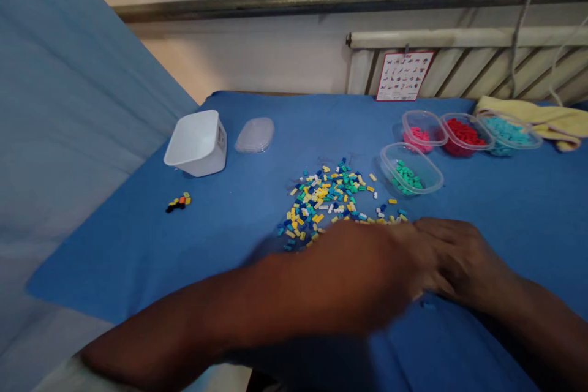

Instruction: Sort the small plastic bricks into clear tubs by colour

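My left hand [367,275] reaches across to the right over the near edge of a loose pile of small building bricks [321,193]. Motion smears it and its fingers are hidden. My right hand [454,254] meets it, fingers curled and pressed together against the left one. Whatever lies between the two hands is hidden. The pile mixes yellow, white, blue, teal and green pieces. Just beyond the right hand stands a clear tub [434,187] holding green bricks [407,176]. One small blue brick [428,305] lies on the near side of the hands.
Clear tubs with pink bricks [418,138], red bricks [463,133] and light-blue bricks [508,130] line the back right, by a yellow cloth [542,117]. At left are a white container [197,147], clear lids [256,135] and a black-yellow-orange brick cluster [179,202]. A picture card [404,76] leans behind.
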The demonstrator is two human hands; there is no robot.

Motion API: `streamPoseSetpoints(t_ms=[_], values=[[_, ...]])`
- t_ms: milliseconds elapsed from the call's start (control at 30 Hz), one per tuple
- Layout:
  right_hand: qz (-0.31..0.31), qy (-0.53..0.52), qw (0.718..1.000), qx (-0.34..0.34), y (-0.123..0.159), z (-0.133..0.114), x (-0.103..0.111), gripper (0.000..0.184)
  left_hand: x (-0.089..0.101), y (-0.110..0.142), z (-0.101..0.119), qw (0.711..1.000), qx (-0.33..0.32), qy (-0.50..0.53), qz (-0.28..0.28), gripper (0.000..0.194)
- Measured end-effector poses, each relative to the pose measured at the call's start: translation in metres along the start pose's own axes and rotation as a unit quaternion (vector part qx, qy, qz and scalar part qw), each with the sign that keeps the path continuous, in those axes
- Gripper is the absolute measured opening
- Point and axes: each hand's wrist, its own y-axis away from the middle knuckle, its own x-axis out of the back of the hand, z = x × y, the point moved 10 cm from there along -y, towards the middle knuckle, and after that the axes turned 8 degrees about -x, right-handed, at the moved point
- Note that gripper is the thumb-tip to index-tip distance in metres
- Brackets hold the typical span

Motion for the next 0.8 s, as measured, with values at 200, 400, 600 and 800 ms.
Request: streamPoseSetpoints(t_ms=[200,400,600,800], values=[[-0.007,0.008,1.000,-0.017,-0.002,0.010,-0.009,0.002,0.034,0.072,-0.134,0.973,0.208,-0.039,0.096,0.020],[0.013,0.006,1.000,-0.015,-0.009,0.010,-0.008,0.010,-0.009,0.071,-0.135,0.978,0.185,-0.085,0.048,0.027],[0.004,-0.003,1.000,-0.004,-0.010,0.009,-0.011,0.020,0.018,0.072,-0.118,0.983,0.086,-0.048,0.154,0.025],[-0.049,0.004,0.999,0.000,-0.015,-0.001,-0.029,0.051,0.024,0.095,-0.141,0.982,0.179,0.012,0.055,0.018]])
